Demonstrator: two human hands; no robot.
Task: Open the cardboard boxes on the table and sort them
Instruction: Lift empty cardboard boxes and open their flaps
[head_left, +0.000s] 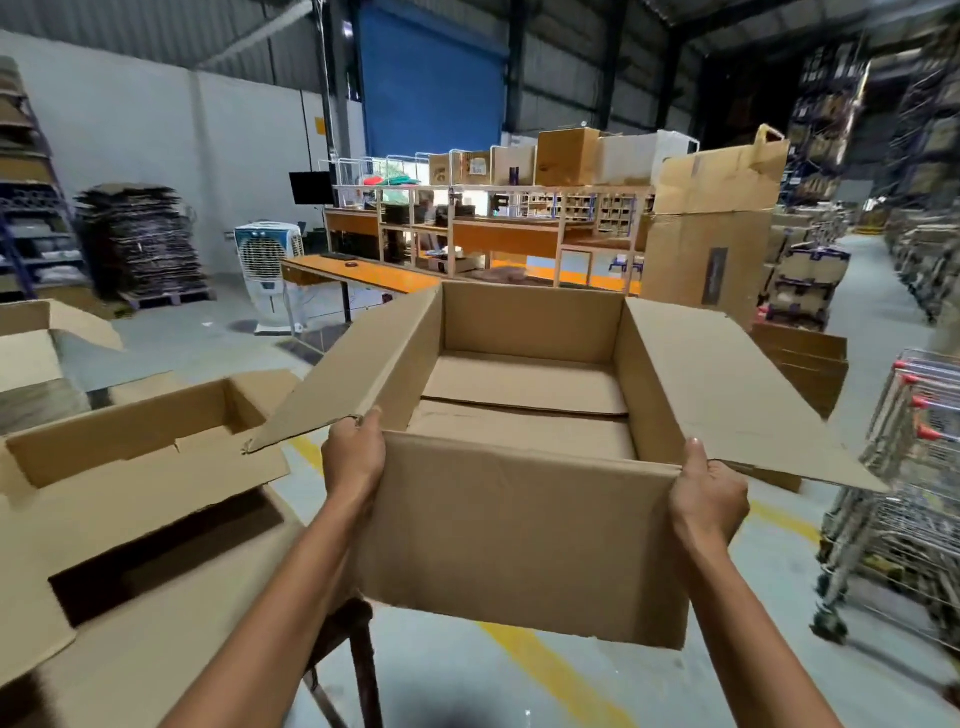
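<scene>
open box (524, 540) — hands (353, 457) (709, 493) at corners

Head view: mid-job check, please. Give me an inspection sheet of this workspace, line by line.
Surface: table leg shows at the left; the top is covered by cardboard.
Job's things: held cardboard box, flaps open, empty, in the air right of the table; tabletop box lies open.
Clutter: far-left box, also open.
Grippers: left hand and right hand grip the held box's near corners, thumbs over the rim.
Cables: nothing seen.
Surroundings: air cooler, stacked flat cartons, orange workbench, shopping trolleys at right, yellow floor line.
</scene>
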